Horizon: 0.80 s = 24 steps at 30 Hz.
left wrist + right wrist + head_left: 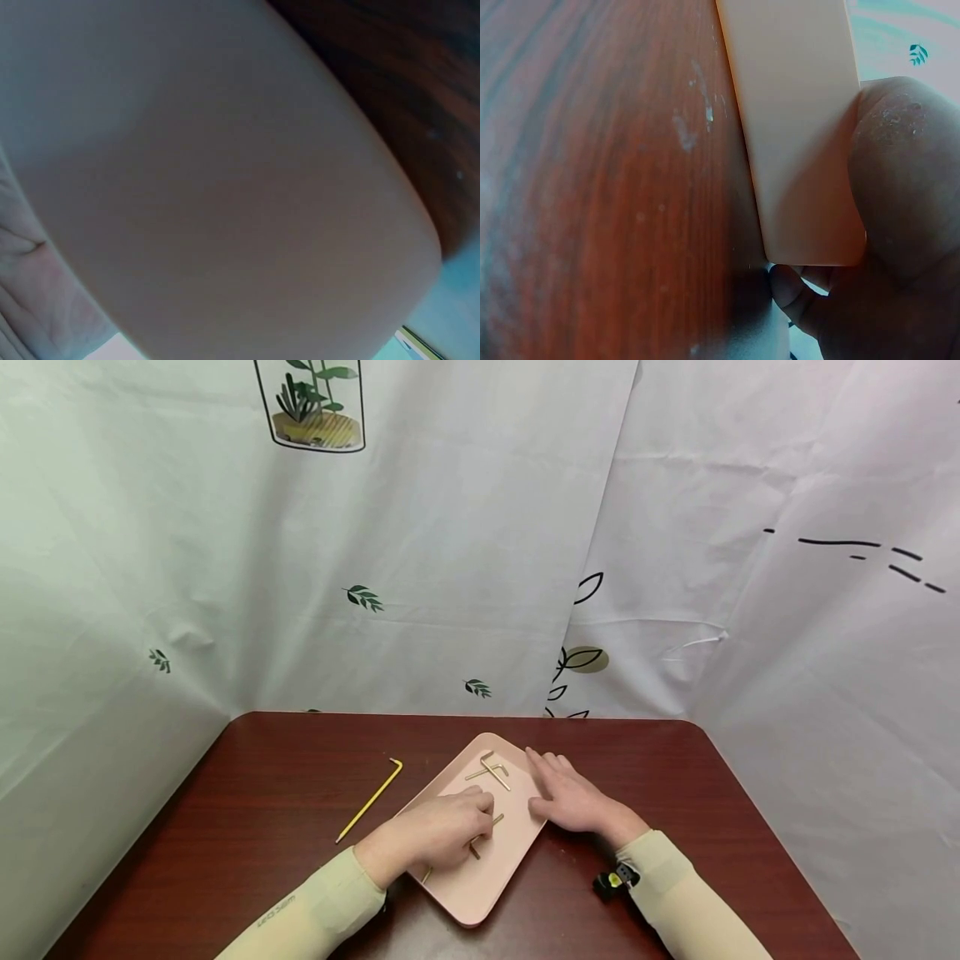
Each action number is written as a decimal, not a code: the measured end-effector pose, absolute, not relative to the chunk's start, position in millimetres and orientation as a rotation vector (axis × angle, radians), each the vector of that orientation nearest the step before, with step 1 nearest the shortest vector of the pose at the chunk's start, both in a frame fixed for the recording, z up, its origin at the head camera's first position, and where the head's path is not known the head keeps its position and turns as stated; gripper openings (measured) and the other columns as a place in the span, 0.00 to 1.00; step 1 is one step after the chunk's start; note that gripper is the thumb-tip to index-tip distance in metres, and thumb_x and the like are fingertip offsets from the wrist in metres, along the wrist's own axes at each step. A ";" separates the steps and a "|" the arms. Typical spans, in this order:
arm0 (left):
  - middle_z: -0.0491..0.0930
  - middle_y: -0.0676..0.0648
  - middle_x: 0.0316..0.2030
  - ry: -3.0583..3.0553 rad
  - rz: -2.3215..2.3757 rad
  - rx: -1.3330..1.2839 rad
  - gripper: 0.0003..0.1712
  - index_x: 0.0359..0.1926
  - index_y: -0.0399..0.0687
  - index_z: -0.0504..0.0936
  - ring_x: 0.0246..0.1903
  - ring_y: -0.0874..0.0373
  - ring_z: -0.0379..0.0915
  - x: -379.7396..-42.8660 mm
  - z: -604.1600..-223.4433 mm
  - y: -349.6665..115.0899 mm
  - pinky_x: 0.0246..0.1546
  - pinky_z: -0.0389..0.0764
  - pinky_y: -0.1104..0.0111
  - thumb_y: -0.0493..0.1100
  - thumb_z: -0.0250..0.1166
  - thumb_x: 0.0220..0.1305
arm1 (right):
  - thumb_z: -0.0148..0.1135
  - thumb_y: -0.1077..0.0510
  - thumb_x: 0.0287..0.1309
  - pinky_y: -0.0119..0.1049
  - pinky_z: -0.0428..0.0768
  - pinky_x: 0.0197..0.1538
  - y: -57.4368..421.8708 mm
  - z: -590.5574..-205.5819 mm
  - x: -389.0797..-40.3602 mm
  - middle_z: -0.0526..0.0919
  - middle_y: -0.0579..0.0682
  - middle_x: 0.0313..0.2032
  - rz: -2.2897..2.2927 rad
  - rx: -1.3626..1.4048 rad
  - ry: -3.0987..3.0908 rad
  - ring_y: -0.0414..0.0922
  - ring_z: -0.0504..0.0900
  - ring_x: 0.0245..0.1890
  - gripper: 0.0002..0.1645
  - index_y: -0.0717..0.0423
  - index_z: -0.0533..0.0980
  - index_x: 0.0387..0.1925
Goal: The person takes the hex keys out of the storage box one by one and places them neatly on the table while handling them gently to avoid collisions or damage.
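Observation:
A pink tray point(457, 902) lies slantwise on the table. My left hand point(446, 828) reaches into it, fingers curled down around a brass-coloured hex key point(497, 819); the exact pinch is hidden. Beneath the left wrist shows the end of another hex key point(427, 874). Two more hex keys point(495, 772) lie crossed at the tray's far end. My right hand point(572, 797) holds the tray's right edge, thumb over the rim. The right wrist view shows that thumb point(907, 172) against the tray wall point(795, 135) and a fingertip point(786, 285) by its corner.
A yellow hex key point(371, 800) lies on the dark red table point(292, 768), left of the tray. White printed cloth point(450, 568) hangs behind and at both sides. The left wrist view is mostly filled by the tray's outer wall point(247, 187).

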<state>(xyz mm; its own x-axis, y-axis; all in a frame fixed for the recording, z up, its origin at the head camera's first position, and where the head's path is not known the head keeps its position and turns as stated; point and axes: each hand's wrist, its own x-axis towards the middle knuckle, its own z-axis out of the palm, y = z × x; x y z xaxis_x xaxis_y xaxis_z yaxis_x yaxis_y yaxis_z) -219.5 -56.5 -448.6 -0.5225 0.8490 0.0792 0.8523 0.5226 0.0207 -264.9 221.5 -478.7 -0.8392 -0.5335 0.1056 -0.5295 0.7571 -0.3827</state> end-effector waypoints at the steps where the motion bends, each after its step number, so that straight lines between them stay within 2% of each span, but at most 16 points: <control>1: 0.72 0.58 0.36 -2.680 -0.081 -1.510 0.14 0.28 0.59 0.87 0.42 0.62 0.71 -219.9 -449.1 -56.1 0.43 0.74 0.74 0.33 0.75 0.62 | 0.64 0.51 0.65 0.52 0.74 0.63 221.5 -478.9 -264.9 0.75 0.57 0.59 -0.636 -0.890 2.935 0.53 0.70 0.58 0.54 0.67 0.57 0.86; 8: 0.75 0.58 0.39 -2.661 -0.073 -1.513 0.16 0.25 0.60 0.87 0.45 0.63 0.72 -220.9 -451.0 -54.3 0.47 0.76 0.75 0.33 0.74 0.65 | 0.63 0.52 0.65 0.53 0.74 0.65 222.2 -479.4 -265.0 0.75 0.59 0.62 -0.640 -0.891 2.929 0.54 0.70 0.60 0.54 0.67 0.56 0.86; 24: 0.74 0.60 0.34 -2.628 -0.082 -1.554 0.17 0.22 0.60 0.84 0.41 0.62 0.71 -221.9 -450.6 -54.7 0.45 0.73 0.74 0.33 0.73 0.62 | 0.63 0.52 0.65 0.52 0.75 0.63 222.2 -480.0 -266.0 0.75 0.56 0.58 -0.629 -0.901 2.935 0.53 0.70 0.58 0.53 0.68 0.57 0.86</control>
<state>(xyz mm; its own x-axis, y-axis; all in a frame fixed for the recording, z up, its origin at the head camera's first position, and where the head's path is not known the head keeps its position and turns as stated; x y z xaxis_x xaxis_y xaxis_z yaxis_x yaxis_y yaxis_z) -221.9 -54.7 -450.6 -0.4794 0.8716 0.1027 0.8763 0.4818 0.0018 -266.0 222.2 -480.0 -0.8348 -0.5399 0.1081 -0.5368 0.7543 -0.3780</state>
